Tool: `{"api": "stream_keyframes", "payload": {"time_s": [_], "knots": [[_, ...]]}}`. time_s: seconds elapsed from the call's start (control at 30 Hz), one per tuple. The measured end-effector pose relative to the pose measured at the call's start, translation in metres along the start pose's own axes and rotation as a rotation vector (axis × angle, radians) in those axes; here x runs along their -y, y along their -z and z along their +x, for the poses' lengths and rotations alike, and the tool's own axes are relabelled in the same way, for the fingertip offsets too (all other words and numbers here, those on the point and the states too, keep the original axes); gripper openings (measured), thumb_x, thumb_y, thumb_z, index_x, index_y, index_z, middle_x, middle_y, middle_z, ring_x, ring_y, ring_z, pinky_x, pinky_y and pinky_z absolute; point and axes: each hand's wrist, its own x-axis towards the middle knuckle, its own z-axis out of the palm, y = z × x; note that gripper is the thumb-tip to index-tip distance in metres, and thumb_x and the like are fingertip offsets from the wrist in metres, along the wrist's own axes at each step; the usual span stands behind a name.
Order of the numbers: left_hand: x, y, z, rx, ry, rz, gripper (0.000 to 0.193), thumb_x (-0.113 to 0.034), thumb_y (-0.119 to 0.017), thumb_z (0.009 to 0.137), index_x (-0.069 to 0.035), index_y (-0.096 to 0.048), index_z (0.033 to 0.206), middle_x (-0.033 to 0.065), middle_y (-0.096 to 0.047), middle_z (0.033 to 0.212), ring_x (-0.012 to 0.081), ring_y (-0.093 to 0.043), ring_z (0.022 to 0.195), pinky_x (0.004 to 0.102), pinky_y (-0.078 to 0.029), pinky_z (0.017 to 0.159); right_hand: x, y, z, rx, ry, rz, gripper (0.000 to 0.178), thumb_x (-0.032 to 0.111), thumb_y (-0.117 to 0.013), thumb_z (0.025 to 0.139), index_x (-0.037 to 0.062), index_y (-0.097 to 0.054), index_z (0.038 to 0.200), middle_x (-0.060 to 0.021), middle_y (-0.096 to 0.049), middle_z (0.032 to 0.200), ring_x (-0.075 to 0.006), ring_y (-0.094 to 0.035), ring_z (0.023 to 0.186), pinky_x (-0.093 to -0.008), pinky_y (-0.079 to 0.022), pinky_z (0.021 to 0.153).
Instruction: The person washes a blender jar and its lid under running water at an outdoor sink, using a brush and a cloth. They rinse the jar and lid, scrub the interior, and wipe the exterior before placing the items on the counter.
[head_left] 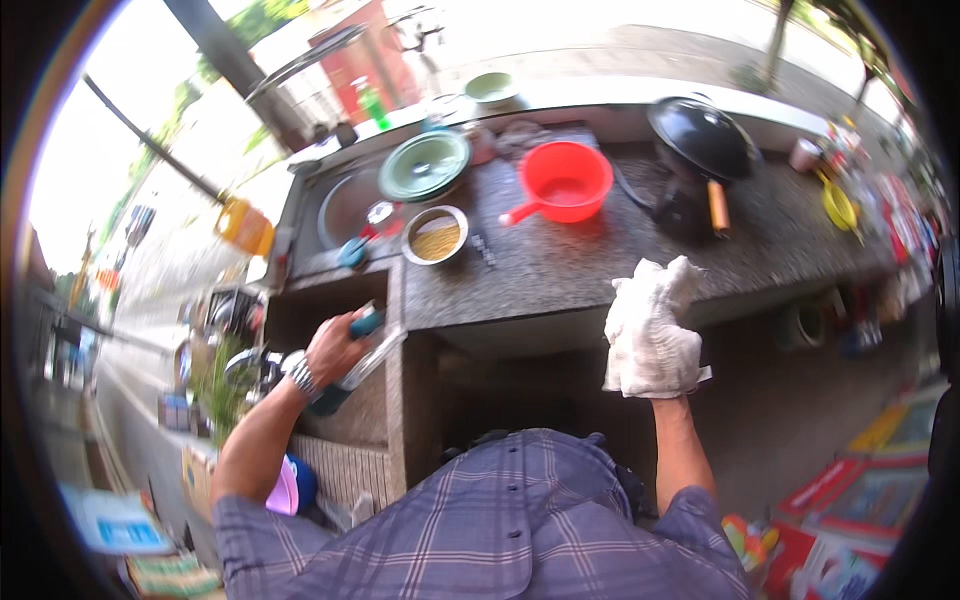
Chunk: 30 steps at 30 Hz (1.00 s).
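My left hand (335, 350), with a metal watch at the wrist, is closed round a clear bottle (372, 366) with a teal top. It is over the sunken stone basin at the left of the counter. A thick white cloth (650, 335) covers my whole right hand, so its fingers are hidden; only the bare forearm (682, 445) comes out below. That covered hand is held up in front of the counter edge. Nearest beyond it, a lidded black pan (700, 135) with an orange-brown handle (718, 208) sits on a dark stove.
On the stone counter (450, 300) stand a red dipper (568, 180), a metal bowl of yellowish grains (436, 240) and stacked green bowls (424, 165). Another green bowl (490, 88) and a green bottle (370, 103) are on the back ledge. A yellow strainer (838, 205) lies at the right.
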Motion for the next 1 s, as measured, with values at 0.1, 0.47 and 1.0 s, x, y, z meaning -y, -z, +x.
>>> {"api": "stream_keyframes", "payload": {"time_s": [0.1, 0.47, 1.0], "knots": [[-0.019, 0.002, -0.015, 0.012, 0.025, -0.111, 0.032, -0.013, -0.07, 0.081, -0.008, -0.065, 0.112, 0.0202, -0.069, 0.085, 0.0347, -0.07, 0.08, 0.0411, -0.054, 0.072, -0.072, -0.006, 0.031, 0.05, -0.294, 0.142, 0.033, 0.033, -0.06, 0.094, 0.0079, -0.061, 0.116, -0.0049, -0.065, 0.102, -0.0158, -0.063, 0.088, -0.0314, -0.054, 0.077], [-0.105, -0.012, -0.012, 0.07, -0.411, 0.02, 0.053, -0.009, -0.063, 0.077, -0.01, -0.047, 0.128, 0.021, -0.065, 0.073, 0.0421, -0.066, 0.072, 0.0511, -0.049, 0.059, -0.108, -0.113, 0.113, 0.602, -0.315, -0.083, 0.051, 0.05, -0.056, 0.096, 0.0127, -0.053, 0.132, -0.0042, -0.059, 0.119, -0.0188, -0.06, 0.102, -0.0379, -0.052, 0.089], [-0.089, -0.044, -0.035, -0.075, -0.307, 0.08, 0.04, -0.008, -0.064, 0.075, -0.003, -0.055, 0.113, 0.0208, -0.065, 0.072, 0.0398, -0.067, 0.069, 0.0499, -0.048, 0.059, -0.144, -0.147, 0.056, 0.505, -0.342, 0.152, 0.044, 0.038, -0.051, 0.1, 0.0051, -0.049, 0.129, -0.0098, -0.059, 0.119, -0.0222, -0.063, 0.104, -0.0369, -0.053, 0.09]]}}
